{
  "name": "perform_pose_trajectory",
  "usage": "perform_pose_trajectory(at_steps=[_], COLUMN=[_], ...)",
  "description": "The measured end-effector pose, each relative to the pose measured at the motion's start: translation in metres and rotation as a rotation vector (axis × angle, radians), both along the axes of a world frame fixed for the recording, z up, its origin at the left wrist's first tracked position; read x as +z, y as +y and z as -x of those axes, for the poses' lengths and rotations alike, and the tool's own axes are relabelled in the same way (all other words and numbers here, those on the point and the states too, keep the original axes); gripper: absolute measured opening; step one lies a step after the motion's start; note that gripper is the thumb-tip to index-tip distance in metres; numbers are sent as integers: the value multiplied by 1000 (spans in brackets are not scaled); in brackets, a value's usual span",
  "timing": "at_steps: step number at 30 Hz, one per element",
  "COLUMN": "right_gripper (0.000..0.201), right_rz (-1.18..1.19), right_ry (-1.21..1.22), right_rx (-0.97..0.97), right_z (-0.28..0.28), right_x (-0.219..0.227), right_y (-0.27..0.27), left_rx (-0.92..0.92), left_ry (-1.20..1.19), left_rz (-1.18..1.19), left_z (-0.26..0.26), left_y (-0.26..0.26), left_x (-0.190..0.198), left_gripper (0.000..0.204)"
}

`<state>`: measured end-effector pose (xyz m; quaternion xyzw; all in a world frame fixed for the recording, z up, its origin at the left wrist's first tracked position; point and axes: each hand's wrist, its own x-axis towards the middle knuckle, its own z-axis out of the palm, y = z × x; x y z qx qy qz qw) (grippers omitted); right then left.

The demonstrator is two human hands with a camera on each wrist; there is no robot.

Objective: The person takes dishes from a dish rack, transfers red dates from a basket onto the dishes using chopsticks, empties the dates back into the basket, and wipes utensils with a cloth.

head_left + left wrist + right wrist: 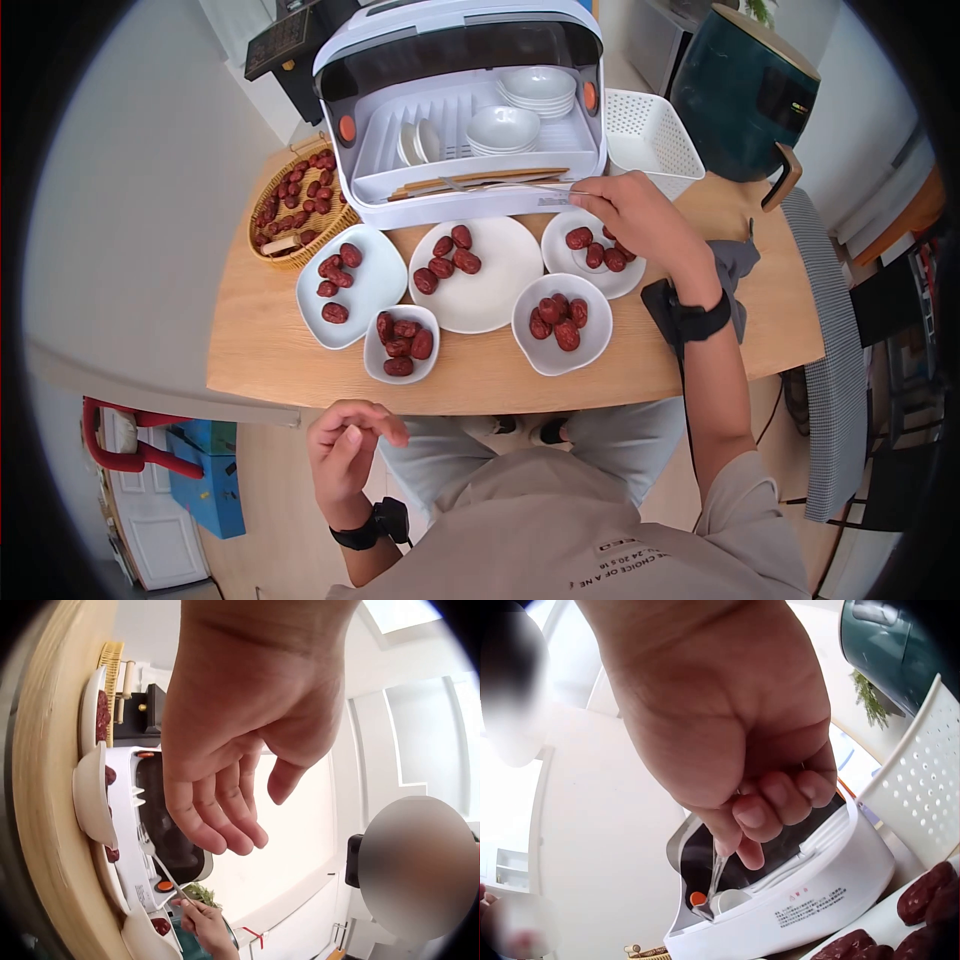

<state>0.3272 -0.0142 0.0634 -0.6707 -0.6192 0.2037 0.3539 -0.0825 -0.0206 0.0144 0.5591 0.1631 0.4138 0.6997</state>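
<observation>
My right hand (640,220) pinches a metal fork (148,844) by its handle, over the front compartment of a white dish box (470,207). Tines point left, close above wooden chopsticks (515,173) lying there. Inside the box, behind them, sit stacked white bowls (503,130) and small dishes (428,140) on edge; its dark lid (460,52) is raised. Below the table's front edge, my left hand (350,445) hangs with loosely bent fingers and holds nothing. In the right wrist view, the fork (717,881) slants down from thumb and fingers toward the box.
Red dates lie on a squarish plate (375,300), a round plate (490,305) and a right-hand plate (628,285), plus in two bowls, one small (371,360), one spouted (540,357). Around the box stand a wicker basket (257,232), a perforated white basket (655,130) and a green appliance (735,90).
</observation>
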Motion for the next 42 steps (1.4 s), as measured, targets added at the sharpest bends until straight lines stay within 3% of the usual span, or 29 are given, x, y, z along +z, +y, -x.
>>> perform_pose_trajectory(at_steps=[4,6,14,16,18,27,29,30,33,40,42], right_gripper=[21,22,23,24,24,33,34,35,35,38,37], right_rz=[-3,-41,-105,-3,-203,-130,-137,-152,-131,-69,-90], right_ry=[67,-88,-137,-70,-167,11,30,44,158,287,298], right_rx=[-22,-29,48,-22,16,-21,-36,-54,-32,5,-1], right_z=[-6,-12,-29,-27,-26,-44,-44,-44,-46,-47,-46], right_x=[-14,-16,-37,-36,-44,-68,-71,-72,-73,-68,-71], right_y=[25,34,46,44,42,50,51,52,52,45,46], left_rx=[53,50,62,48,44,19,-227,-221,-464,-455,-381], left_ry=[39,7,58,64,66,108,361,368,650,869,991], left_rz=[-18,4,7,7,12,61,11,13,-20,-95,-130], left_z=[10,10,5,4,3,7,15,14,5,-11,-10], left_y=[-4,-4,-11,-10,-12,-24,-27,-30,-33,-19,-14], left_x=[-1,-3,-17,-25,-34,-58,-59,-57,-53,-70,-71], left_gripper=[28,26,26,26,26,25,23,23,24,27,27])
